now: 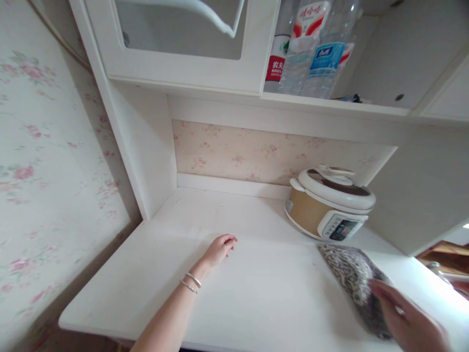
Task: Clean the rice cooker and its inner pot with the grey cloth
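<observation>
My left hand [221, 248] is loosely curled just above or on the white tabletop [271, 278], with nothing visible in its fingers. Two silver bangles [190, 282] circle that wrist. At the lower right, my right hand [410, 313], slightly blurred and wearing a ring, grips the near side of a grey, shaggy knitted cloth [351, 274]. The cloth lies folded or bunched on the tabletop, its far end close to the front of a cooker. Part of the grip is hidden behind my fingers.
The gold and white electric cooker [311, 210] stands at the back right with its lid on. Above, an open shelf holds several plastic bottles [300, 63], beside a cabinet door [183, 63]. A white side panel [146, 142] bounds the left; a flowered wall [47, 186] lies beyond.
</observation>
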The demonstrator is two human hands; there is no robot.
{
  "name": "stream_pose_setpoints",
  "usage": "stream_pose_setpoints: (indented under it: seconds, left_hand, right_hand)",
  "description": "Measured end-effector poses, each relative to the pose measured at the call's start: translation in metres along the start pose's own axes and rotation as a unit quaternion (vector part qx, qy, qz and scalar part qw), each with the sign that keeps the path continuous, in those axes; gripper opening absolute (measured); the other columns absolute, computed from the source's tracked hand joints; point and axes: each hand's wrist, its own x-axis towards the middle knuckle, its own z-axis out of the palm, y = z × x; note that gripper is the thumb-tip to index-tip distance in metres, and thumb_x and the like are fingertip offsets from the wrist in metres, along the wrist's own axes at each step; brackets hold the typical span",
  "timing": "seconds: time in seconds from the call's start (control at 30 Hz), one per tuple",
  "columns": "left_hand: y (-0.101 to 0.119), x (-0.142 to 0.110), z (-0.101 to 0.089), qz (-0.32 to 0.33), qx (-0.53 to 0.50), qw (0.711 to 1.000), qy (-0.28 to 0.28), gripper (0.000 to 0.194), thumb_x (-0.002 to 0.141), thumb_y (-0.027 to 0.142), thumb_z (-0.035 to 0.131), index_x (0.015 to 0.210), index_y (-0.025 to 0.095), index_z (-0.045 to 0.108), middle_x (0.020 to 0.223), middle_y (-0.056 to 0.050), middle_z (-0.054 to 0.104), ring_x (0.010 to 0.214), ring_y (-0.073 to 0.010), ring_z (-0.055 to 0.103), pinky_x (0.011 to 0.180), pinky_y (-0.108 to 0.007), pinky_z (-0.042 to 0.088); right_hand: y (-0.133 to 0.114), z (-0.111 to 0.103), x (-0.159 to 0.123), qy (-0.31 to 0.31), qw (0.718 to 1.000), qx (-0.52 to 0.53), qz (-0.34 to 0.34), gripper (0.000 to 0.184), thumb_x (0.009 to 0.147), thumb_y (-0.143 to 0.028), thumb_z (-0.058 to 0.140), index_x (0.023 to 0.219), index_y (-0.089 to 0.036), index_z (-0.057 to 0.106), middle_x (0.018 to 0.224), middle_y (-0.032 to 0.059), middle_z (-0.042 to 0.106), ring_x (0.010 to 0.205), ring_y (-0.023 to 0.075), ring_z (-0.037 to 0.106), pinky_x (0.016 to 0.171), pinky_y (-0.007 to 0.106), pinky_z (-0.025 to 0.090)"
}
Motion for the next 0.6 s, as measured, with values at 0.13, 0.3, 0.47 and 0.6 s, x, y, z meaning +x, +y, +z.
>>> stream_pose_setpoints:
  seconds: [0.13, 0.3, 0.47, 0.6]
  left_hand:
    - [0.008, -0.006, -0.001, -0.033, -0.037, 0.998, -0.050, 0.032, 0.078, 0.038, 0.054, 0.097, 0.015, 0.064, 0.068, 0.003, 0.046, 0.056, -0.0083, 0.038, 0.052, -0.023, 0.028]
    - [0.012, -0.009, -0.002, -0.045, -0.075, 0.996, -0.022, 0.029, 0.077, 0.039, 0.056, 0.093, 0.015, 0.063, 0.062, 0.006, 0.032, 0.054, -0.0075, 0.028, 0.048, -0.022, 0.020]
    - [0.008, -0.002, -0.002, -0.067, -0.104, 0.992, -0.001, 0.028, 0.078, 0.040, 0.056, 0.092, 0.016, 0.061, 0.058, 0.008, 0.025, 0.050, -0.0068, 0.020, 0.046, -0.022, 0.015]
    - [0.006, 0.002, -0.001, -0.077, -0.104, 0.992, -0.006, 0.030, 0.077, 0.042, 0.057, 0.091, 0.016, 0.060, 0.056, 0.009, 0.025, 0.047, -0.0057, 0.016, 0.045, -0.023, 0.010]
  right_hand:
    - [-0.080, 0.073, -0.018, -0.164, 0.974, 0.159, 0.000, 0.025, 0.074, -0.027, 0.044, 0.079, -0.023, 0.068, 0.082, 0.0039, 0.071, 0.079, 0.0183, 0.066, 0.075, 0.026, 0.047]
    - [-0.163, 0.166, -0.018, -0.233, 0.935, 0.258, 0.072, 0.025, 0.062, -0.019, 0.035, 0.060, -0.020, 0.060, 0.053, -0.0009, 0.055, 0.054, 0.0142, 0.052, 0.055, 0.023, 0.037]
    - [-0.179, 0.197, -0.010, -0.246, 0.907, 0.331, 0.088, 0.025, 0.059, -0.019, 0.033, 0.058, -0.018, 0.058, 0.053, -0.0012, 0.051, 0.055, 0.0131, 0.047, 0.056, 0.023, 0.033]
    - [-0.170, 0.193, -0.013, -0.246, 0.905, 0.330, 0.105, 0.026, 0.060, -0.019, 0.033, 0.061, -0.018, 0.060, 0.052, -0.0019, 0.049, 0.054, 0.0125, 0.044, 0.056, 0.023, 0.030]
